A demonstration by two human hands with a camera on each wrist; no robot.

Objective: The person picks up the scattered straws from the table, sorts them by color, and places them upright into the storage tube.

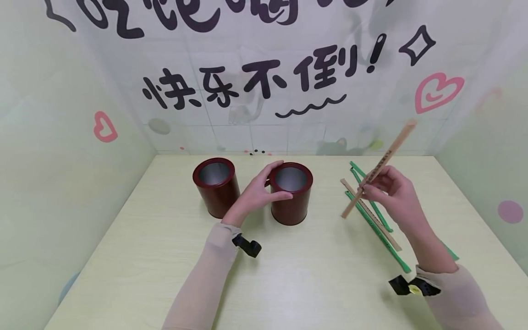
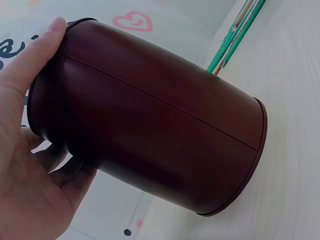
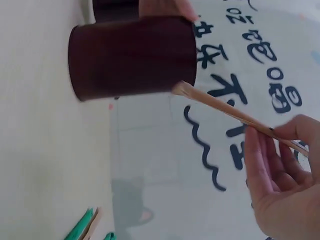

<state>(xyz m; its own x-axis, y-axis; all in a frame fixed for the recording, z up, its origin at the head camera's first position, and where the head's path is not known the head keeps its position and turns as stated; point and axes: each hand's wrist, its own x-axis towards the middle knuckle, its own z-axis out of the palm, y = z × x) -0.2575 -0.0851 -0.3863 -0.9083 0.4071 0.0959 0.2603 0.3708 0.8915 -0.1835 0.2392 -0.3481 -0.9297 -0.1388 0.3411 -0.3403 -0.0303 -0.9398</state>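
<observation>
My left hand (image 1: 256, 193) grips a dark red, open-topped canister (image 1: 290, 208) near its rim, thumb in front and fingers round the back. In the left wrist view the canister (image 2: 150, 115) shows a seam down its side. My right hand (image 1: 398, 197) pinches a slim tan stick packet (image 1: 381, 166) with dark print between thumb and fingers. The packet slants, its lower end over the table right of the canister. In the right wrist view one end of the packet (image 3: 220, 105) overlaps the canister's edge.
A second dark red open canister (image 1: 216, 195) stands left of the gripped one, partly behind the left forearm. Under the right hand lie several green stick packets (image 1: 387, 240) and a tan one (image 1: 383, 229) on the pale table (image 1: 305, 279). A printed cloth backdrop (image 1: 243, 133) rises behind.
</observation>
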